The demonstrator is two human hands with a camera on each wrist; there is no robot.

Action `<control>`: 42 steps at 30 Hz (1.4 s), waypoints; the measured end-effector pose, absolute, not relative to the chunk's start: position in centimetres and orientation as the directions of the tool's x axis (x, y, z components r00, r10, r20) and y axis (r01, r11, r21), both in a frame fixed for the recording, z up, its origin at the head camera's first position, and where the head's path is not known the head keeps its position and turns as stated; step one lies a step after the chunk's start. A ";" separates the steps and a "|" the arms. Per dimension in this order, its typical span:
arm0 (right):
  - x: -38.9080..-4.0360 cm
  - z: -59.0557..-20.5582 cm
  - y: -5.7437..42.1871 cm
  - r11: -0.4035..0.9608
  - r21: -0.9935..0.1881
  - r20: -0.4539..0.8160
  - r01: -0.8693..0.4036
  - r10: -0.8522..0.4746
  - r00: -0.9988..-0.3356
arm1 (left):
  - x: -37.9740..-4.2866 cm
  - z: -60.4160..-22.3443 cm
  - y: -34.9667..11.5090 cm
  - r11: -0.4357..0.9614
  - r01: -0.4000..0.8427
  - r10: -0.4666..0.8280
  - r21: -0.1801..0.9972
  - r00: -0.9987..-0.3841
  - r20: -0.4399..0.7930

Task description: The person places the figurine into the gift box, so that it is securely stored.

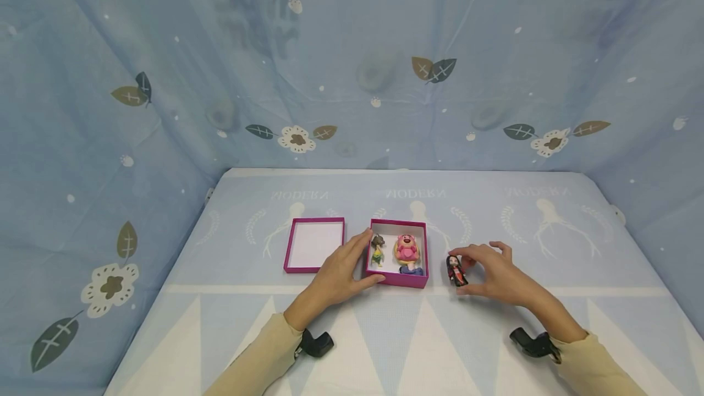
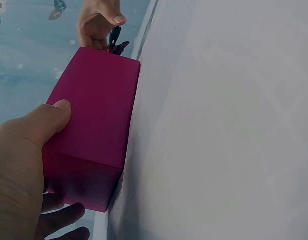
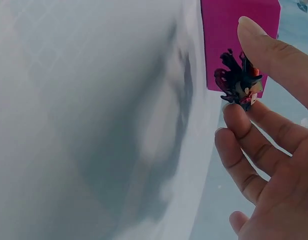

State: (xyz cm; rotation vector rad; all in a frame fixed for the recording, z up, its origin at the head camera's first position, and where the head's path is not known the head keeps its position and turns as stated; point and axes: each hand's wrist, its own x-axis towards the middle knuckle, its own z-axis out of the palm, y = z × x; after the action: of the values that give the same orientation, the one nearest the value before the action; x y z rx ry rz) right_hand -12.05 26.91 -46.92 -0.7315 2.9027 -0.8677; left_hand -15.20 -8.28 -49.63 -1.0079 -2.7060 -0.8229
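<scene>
The left hand [image 1: 343,267] gripped the rigid magenta box with a white interior [image 1: 404,280] at its left side, with the thumb against the front wall and the fingers along the left wall. The right hand [image 1: 492,274] pinched the small black-haired figurine in red and black [image 1: 455,271] between thumb and fingertips; this figurine was located to the right of the box, near it but apart. The open box contained the slim figurine in yellow and green [image 1: 377,250] along the left wall, the pink bear figurine seated in a yellow ring [image 1: 407,249] on the right, and the blue-purple piece [image 1: 411,269] (its exact shape was unclear) at the front right corner. The shallow square magenta-rimmed lid [image 1: 319,220] lay just left of the box, white inside facing up, on the cloth-covered counter [image 1: 429,347].
</scene>
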 end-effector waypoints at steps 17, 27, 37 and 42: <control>-13.0 -44.9 24.7 0.709 -0.517 0.171 -0.479 -0.463 -0.870 | -15.0 -49.4 -8.4 0.631 0.637 0.564 0.443 -0.769 0.302; -14.2 -42.5 21.9 0.699 -0.518 0.164 -0.493 -0.485 -0.859 | -15.0 -49.4 -8.3 0.628 0.646 0.565 0.434 -0.762 0.318; -15.8 -42.2 19.5 0.671 -0.524 0.211 -0.525 -0.495 -0.843 | -15.0 -49.6 -8.3 0.633 0.647 0.560 0.425 -0.762 0.326; -16.5 -43.1 18.7 0.644 -0.533 0.269 -0.549 -0.486 -0.831 | -15.1 -49.6 -8.4 0.630 0.651 0.562 0.424 -0.758 0.330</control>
State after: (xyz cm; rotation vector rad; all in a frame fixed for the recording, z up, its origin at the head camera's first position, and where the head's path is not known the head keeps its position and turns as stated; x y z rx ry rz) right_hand -16.46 18.75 -43.07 -0.9285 2.9393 -1.0075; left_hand -15.09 -8.36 -49.58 -1.0071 -2.6832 -0.7971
